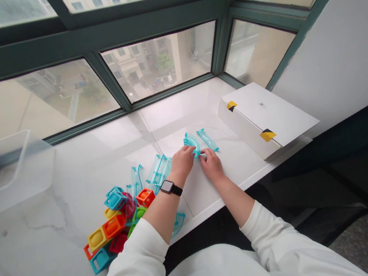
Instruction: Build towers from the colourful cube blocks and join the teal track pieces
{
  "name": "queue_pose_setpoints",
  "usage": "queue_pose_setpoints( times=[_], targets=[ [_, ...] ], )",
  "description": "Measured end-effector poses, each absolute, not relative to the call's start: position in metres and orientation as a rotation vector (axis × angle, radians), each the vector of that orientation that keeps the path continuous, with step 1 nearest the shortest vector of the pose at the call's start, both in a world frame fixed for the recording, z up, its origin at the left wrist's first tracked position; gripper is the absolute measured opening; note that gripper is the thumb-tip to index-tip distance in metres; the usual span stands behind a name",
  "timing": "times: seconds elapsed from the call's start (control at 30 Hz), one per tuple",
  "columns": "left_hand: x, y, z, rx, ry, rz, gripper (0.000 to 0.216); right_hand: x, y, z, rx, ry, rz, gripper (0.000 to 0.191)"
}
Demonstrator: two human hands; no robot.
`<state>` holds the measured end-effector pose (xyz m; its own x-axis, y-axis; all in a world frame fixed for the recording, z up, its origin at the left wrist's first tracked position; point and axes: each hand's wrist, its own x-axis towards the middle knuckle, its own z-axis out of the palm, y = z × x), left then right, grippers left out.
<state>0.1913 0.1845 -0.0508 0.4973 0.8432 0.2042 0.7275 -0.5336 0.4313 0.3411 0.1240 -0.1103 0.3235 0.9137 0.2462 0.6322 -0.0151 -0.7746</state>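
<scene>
Both hands are at a curved piece of clear blue plastic track [192, 144] on the white marble sill [35, 243]. My left hand [181, 164], with a black-strapped smartwatch [170, 188] on its wrist, pinches the piece's lower edge. My right hand [211, 165] grips its near end, just beside a straight clear blue track piece [207, 139]. More clear track pieces [158, 169] lie to the left. Beyond my left forearm sits a heap of coloured plastic cube blocks [114, 227] in orange, yellow, teal and red, partly hidden by my sleeve.
A clear plastic bin [6, 173] stands at the far left against the window. A white cardboard box [265, 117] with yellow-and-black tape lies at the right, near the wall. The sill's front edge runs beneath my forearms, and a dark floor lies below.
</scene>
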Motion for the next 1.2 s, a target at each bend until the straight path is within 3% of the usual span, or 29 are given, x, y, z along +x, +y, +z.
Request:
queue_pose_setpoints(
  times=[0.2, 0.43, 0.73, 0.97, 1.2],
  targets=[
    [0.179, 0.172, -0.029, 2.421, 1.355, 0.616, 0.048, 0.341, 0.125, -0.111, -1.721, -1.393, 0.400, 0.016],
    [0.124, 0.129, 0.007, 2.071, 1.265, 0.752, 0.025, 0.340, 0.122, -0.112, -1.733, -1.301, 0.412, 0.020],
    [0.017, 0.030, -0.013, 1.848, 1.411, 0.937, 0.027, 0.335, 0.094, -0.103, -1.763, -1.148, 0.446, 0.010],
    [-0.003, -0.029, -0.031, 1.719, 1.459, 1.105, 0.024, 0.295, 0.070, -0.085, -1.661, -1.367, 0.782, 0.014],
    [-0.004, -0.050, -0.029, 1.657, 1.397, 1.164, 0.022, 0.241, 0.096, -0.073, -1.699, -1.130, 1.343, 0.022]
  ],
)
